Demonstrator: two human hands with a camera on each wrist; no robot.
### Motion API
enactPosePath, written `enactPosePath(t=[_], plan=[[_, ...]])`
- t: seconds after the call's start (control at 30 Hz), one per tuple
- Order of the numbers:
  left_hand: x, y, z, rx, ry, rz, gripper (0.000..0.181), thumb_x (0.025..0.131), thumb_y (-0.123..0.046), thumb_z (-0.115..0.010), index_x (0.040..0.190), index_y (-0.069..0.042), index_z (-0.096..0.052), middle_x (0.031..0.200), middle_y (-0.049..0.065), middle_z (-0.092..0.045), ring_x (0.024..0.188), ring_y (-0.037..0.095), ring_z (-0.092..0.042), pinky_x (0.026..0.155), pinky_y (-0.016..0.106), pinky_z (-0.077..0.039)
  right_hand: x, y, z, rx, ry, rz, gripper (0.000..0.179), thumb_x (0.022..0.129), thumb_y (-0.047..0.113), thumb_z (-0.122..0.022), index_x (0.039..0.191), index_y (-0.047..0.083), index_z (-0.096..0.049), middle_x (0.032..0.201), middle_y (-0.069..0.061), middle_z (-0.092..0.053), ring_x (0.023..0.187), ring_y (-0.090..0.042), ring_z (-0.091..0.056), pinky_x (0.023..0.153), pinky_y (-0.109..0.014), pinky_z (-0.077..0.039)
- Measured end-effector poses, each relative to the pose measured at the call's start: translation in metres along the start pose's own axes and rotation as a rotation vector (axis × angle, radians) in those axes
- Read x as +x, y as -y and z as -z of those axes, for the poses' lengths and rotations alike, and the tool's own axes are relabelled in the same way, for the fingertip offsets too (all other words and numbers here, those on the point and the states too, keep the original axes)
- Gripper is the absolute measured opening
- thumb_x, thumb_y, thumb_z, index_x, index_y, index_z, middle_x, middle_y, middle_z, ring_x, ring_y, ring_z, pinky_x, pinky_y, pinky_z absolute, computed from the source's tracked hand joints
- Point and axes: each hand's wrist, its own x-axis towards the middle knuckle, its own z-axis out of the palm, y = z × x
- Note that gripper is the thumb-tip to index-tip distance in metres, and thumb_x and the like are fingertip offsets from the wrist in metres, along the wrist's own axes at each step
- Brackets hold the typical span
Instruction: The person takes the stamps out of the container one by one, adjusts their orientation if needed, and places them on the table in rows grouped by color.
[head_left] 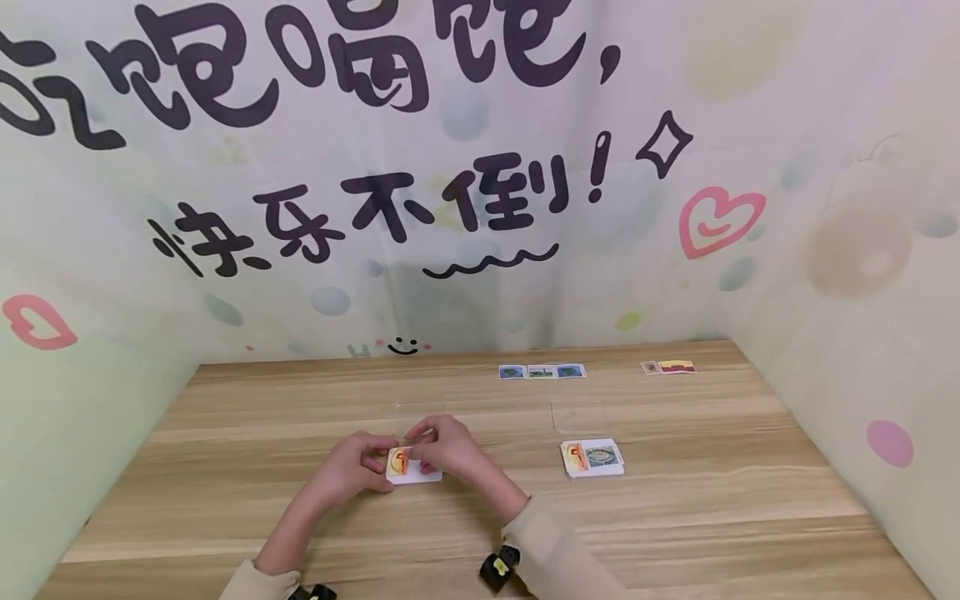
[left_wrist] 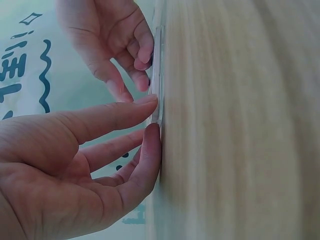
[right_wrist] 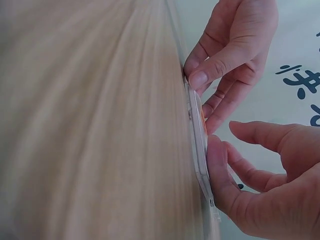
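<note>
A flat, clear plastic case lies on the table, with a small stack of picture cards in it; the top one is white with an orange picture. My left hand holds the case's left end between thumb and finger, as the left wrist view shows. Over the right part of the stack is my right hand, its fingertips touching the top surface and covering part of it. In the right wrist view, the right hand's other fingers stand off the cards without pinching anything.
Right of my hands lies a second card stack, with a clear lid behind it. Another clear lid is behind my hands. Three small picture cards and a further pair of cards lie near the back wall.
</note>
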Motion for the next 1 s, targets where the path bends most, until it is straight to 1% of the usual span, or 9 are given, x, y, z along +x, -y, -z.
enactPosePath(t=[0.23,0.37,0.47,0.63,0.83,1.0], plan=[[0.0,0.001,0.0,-0.008,0.004,0.001,0.056,0.075,0.015,-0.085,0.127,0.017,-0.066,0.111,0.019,-0.062,0.087,0.02,-0.062,0.071,0.027,-0.059,-0.001,0.004,-0.001,-0.056,-0.003,-0.021,0.014,0.091,-0.001,-0.077,0.105,-0.002,-0.074,0.078,-0.004,-0.057,0.063,-0.013,-0.054,0.056,-0.02,-0.049],[0.0,0.001,0.0,-0.009,0.006,-0.003,0.057,0.075,0.015,-0.084,0.128,0.017,-0.065,0.111,0.02,-0.061,0.087,0.02,-0.062,0.071,0.027,-0.059,-0.001,0.007,-0.002,-0.1,0.003,-0.026,0.015,0.09,0.0,-0.078,0.105,-0.001,-0.074,0.076,-0.004,-0.055,0.061,-0.013,-0.052,0.054,-0.02,-0.044],[0.0,0.001,0.001,-0.007,0.007,-0.008,0.057,0.075,0.015,-0.084,0.128,0.017,-0.065,0.111,0.02,-0.062,0.087,0.019,-0.062,0.071,0.027,-0.059,-0.001,0.009,-0.003,-0.125,0.007,-0.015,0.016,0.089,-0.001,-0.078,0.104,-0.001,-0.074,0.075,-0.003,-0.053,0.058,-0.012,-0.05,0.052,-0.019,-0.039],[0.0,0.001,0.001,-0.006,0.007,-0.01,0.057,0.074,0.016,-0.084,0.128,0.017,-0.065,0.111,0.019,-0.061,0.087,0.019,-0.063,0.072,0.027,-0.059,0.0,0.01,-0.004,-0.15,0.002,-0.006,0.015,0.086,-0.003,-0.079,0.1,-0.001,-0.074,0.072,-0.002,-0.052,0.055,-0.011,-0.049,0.05,-0.018,-0.038],[0.0,0.001,0.002,-0.006,0.013,-0.036,0.056,0.074,0.016,-0.085,0.126,0.019,-0.065,0.109,0.02,-0.061,0.087,0.02,-0.064,0.072,0.026,-0.059,0.004,0.01,-0.007,-0.185,-0.025,-0.005,0.016,0.082,-0.002,-0.084,0.093,0.001,-0.073,0.069,-0.001,-0.052,0.051,-0.01,-0.049,0.047,-0.018,-0.037],[0.0,0.0,0.002,-0.008,0.014,-0.036,0.056,0.074,0.016,-0.084,0.127,0.019,-0.064,0.11,0.02,-0.061,0.088,0.02,-0.064,0.072,0.026,-0.059,0.005,0.011,-0.008,-0.224,-0.046,-0.004,0.02,0.079,-0.001,-0.088,0.091,0.003,-0.072,0.073,-0.001,-0.054,0.053,-0.01,-0.049,0.047,-0.017,-0.038]])
